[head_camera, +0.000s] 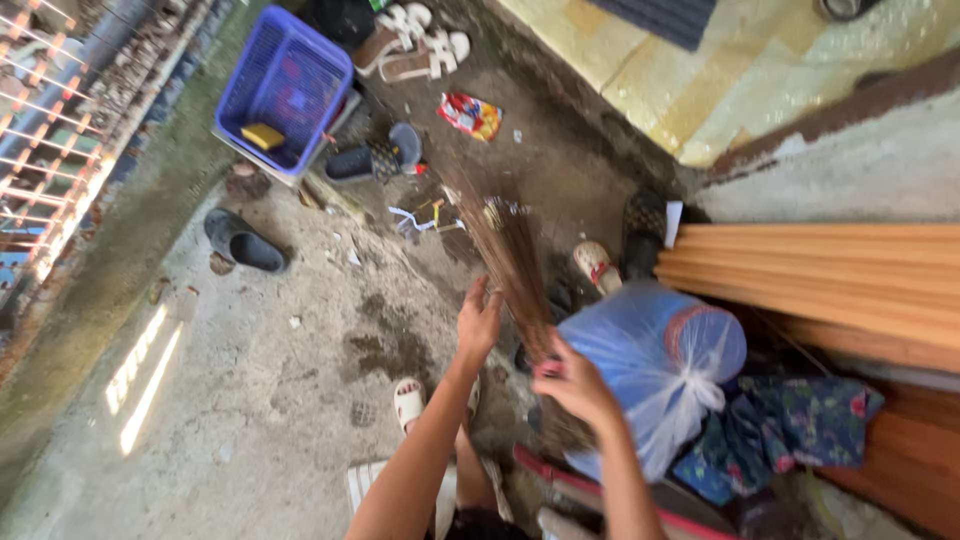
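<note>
Head view
Left hand (478, 325): fingers loosely spread and only slightly curled, fingertips resting against the side of the stick broom (512, 268); it does not close round the bundle.
Right hand (572, 383): fingers curled tight round the broom's bound lower part, a pink band showing at the grip.
Broom position: in front of the person, between the two hands, over the dirt and concrete floor (250, 400).
Broom axis: long axis runs steeply up the picture, leaning a little left; the loose bristle end points away from the person toward the blue basket (285, 90), the bound end sits in the right hand.
Close by: a tied blue plastic bag (650, 370) just right of the right hand, touching or nearly so; stacked wooden planks (830, 280) beyond it; flowered cloth (800, 420) under the bag.
On the floor: dark sandal (243, 243), white sandals (420, 40), red wrapper (470, 115), scattered litter near the bristles.
Below: the person's foot in a white sandal (408, 402).
</note>
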